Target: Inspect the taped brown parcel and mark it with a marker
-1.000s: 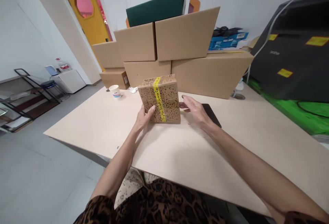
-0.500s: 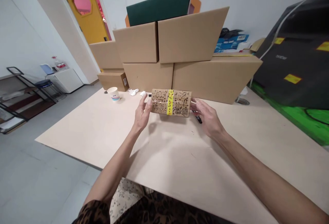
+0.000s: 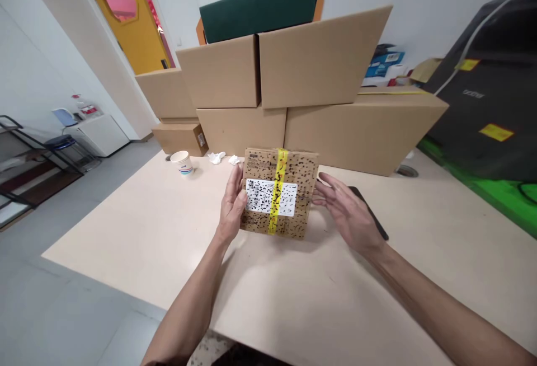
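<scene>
A small cardboard box (image 3: 260, 223), covered in black marks, is held up tilted over the table. Yellow tape (image 3: 282, 173) runs down its face across a white label (image 3: 289, 209). My left hand (image 3: 230, 203) grips its left edge, thumb on the front and the other fingers partly hidden behind. At the right edge, my right hand (image 3: 352, 217) has its fingers stretched out and apart, the tips close to the box's side; whether they touch it is unclear. A thin, flat black object (image 3: 375, 219) lies on the table beside and partly behind my right hand.
Large cardboard boxes (image 3: 319, 66) are stacked along the table's back, with a dark green box (image 3: 260, 10) on top. A paper cup (image 3: 182, 163) and crumpled white tissues (image 3: 216, 157) sit at the back left. The table (image 3: 126, 226) has its edge at the left.
The cardboard box has turned from a narrow side to its broad labelled face and come lower. My right hand's fingers have opened out beside it. The flat black object shows more now.
</scene>
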Demonstrator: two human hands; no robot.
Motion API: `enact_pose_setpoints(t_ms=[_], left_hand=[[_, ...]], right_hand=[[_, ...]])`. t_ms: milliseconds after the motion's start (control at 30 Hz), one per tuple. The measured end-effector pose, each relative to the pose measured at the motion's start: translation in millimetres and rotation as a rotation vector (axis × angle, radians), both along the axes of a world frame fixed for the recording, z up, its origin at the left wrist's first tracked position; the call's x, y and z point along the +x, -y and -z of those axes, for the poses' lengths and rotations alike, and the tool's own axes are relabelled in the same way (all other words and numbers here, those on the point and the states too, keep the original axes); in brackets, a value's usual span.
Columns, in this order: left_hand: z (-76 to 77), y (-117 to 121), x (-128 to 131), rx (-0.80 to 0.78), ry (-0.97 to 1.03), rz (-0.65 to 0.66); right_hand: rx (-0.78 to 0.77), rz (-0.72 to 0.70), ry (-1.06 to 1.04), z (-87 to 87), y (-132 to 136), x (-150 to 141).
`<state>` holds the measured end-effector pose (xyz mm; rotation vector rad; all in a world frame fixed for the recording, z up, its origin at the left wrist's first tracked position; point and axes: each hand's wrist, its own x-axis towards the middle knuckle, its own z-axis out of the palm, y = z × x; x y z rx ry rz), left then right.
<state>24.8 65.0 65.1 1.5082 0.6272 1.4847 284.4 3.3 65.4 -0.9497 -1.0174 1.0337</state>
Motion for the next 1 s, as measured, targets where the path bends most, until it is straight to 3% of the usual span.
enact_pose_setpoints(t_ms=[233, 400, 500, 633, 833, 933, 1000], left_hand=[[17.6, 1.5, 1.3, -0.197, -0.201, -0.014], [25.2, 0.1, 1.8, -0.308, -0.177, 0.036], [27.1, 1.3, -2.1, -0.261, -0.130, 0.031], [24.7, 4.4, -9.2, -0.160, -0.065, 0.046], [15.9, 7.3, -12.2, 0.065, 0.039, -0.034], [16.3, 5.5, -14.0, 0.079, 0.037, -0.050], [17.8, 4.0, -14.7, 0.008, -0.001, -0.045]], right_hand=[[-0.067, -0.126, 0.131, 41.1, -1.8, -7.4], [-0.048, -0.084, 0.185, 51.8, -3.7, -4.7], [-0.020, -0.020, 0.179, 45.0, -4.3, -3.4], [0.030, 0.053, 0.088, 23.4, -1.4, -3.9], [0.113, 0.074, -0.024, -4.8, 6.8, -1.8], [0.080, 0.059, -0.058, -7.2, 7.3, -1.2], [0.008, 0.054, -0.059, -5.0, 5.7, -1.8]])
